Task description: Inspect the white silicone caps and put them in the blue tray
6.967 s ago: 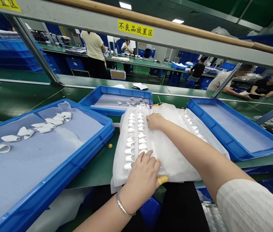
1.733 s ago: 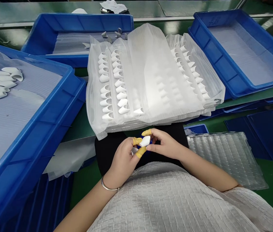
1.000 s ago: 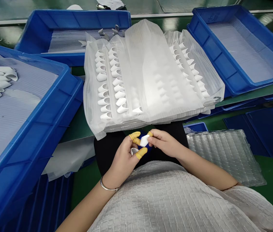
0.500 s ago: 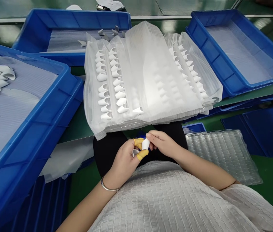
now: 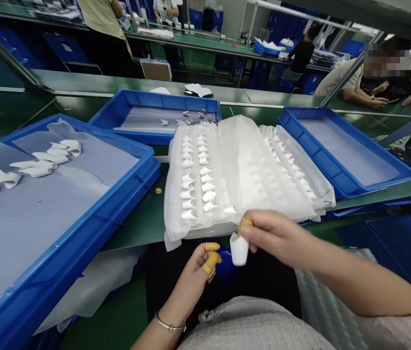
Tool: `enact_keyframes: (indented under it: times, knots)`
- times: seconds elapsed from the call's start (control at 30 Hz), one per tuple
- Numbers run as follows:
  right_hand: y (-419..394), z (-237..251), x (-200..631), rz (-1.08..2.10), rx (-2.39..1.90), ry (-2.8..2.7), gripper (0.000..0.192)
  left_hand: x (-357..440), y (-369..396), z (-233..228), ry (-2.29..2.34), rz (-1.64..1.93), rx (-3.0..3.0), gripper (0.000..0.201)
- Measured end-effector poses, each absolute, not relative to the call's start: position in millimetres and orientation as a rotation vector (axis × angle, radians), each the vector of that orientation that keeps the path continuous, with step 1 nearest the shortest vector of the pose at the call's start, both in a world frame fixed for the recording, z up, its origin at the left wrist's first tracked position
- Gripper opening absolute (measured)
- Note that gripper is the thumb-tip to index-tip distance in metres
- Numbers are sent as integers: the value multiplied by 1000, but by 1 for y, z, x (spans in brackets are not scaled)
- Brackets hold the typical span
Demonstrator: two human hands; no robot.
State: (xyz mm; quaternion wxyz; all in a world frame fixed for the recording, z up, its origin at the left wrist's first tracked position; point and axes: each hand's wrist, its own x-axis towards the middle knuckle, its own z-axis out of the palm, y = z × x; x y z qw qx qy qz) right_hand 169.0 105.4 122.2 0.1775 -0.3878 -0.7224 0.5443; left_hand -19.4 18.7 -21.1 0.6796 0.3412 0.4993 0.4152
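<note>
Head view: one moment at a green workbench, seen from above and behind the hands
Right hand [image 5: 276, 236]: raised in front of the body; a small white cap [image 5: 239, 249] is pinched at its upper end between thumb and a finger wearing a yellow finger cot
White cap position: held in the air just below the near edge of the stacked white tray [image 5: 242, 180], clear of it; not touching the left hand
White cap axis: long axis roughly upright, rounded closed end pointing down, upper end hidden in the pinch
Left hand [image 5: 195, 279]: lower and to the left of the cap, near it but apart; fingers curled, two yellow-cotted fingertips [image 5: 211, 255] pressed together; whether a part is held inside cannot be told
Nearer hand: the right hand carries the cap; the left is the closer free hand
Direction to the big blue bin [image 5: 92, 233]: left of the grip, well apart; loose white parts [image 5: 50, 158] are laid in its far corner
Direction to the right blue bin [image 5: 340, 175]: ahead and right, beyond the stacked tray
Far blue bin [image 5: 154, 104]: behind the stacked tray, a few small parts inside
</note>
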Motion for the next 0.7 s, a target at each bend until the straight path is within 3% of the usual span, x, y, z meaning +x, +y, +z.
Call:
enact_keyframes:
  times: [0.17, 0.33, 0.47, 0.6, 0.7]
  knots:
    - [156, 137, 123, 1537, -1153, -1996, 35, -37, 14, -29, 1092, 920, 634, 44]
    - [125, 114, 98, 1561, -1036, -2349, 35, -62, 2, -8, 1112, 1138, 910, 53]
    - [100, 87, 102, 1536, -1124, -2333, 34, -69, 0, 4, 1242, 1075, 1024, 33]
    - [90, 61, 116, 1544, -1177, -2185, 36, -59, 0, 0, 1260, 1055, 1065, 37]
    - [79, 44, 126, 1604, -1241, -2004, 32, -50, 2, -4, 1325, 974, 1226, 27]
